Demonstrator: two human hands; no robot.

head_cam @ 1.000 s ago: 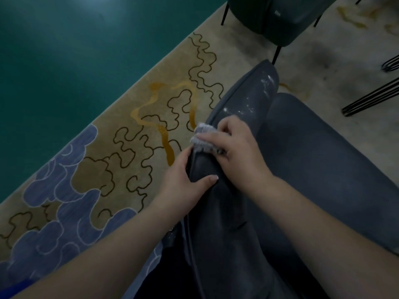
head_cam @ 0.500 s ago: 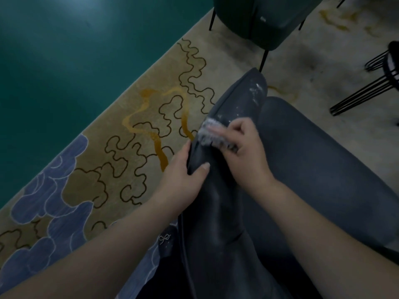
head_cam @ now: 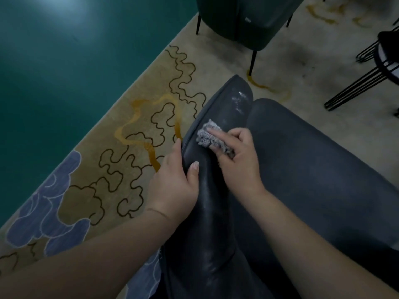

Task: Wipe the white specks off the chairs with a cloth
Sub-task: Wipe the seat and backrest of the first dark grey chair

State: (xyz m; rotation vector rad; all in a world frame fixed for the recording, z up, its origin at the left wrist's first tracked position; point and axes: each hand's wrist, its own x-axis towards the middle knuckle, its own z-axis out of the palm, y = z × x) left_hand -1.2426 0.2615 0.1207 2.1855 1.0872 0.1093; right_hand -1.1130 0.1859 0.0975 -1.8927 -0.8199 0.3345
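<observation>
A dark grey leather chair fills the lower right, its armrest running up the middle. White specks cluster near the armrest's far end. My right hand presses a small grey fluffy cloth onto the armrest just short of the specks, fingers curled over the cloth. My left hand grips the armrest's outer edge, thumb on top and fingers down the side.
A patterned beige and blue rug lies under the chair, with a teal floor to the left. A dark green chair on thin black legs stands ahead. A black wire-legged seat stands at the right.
My right hand has slid the cloth farther along the armrest toward the specks. My left hand stays gripping the edge. The view has shifted slightly.
</observation>
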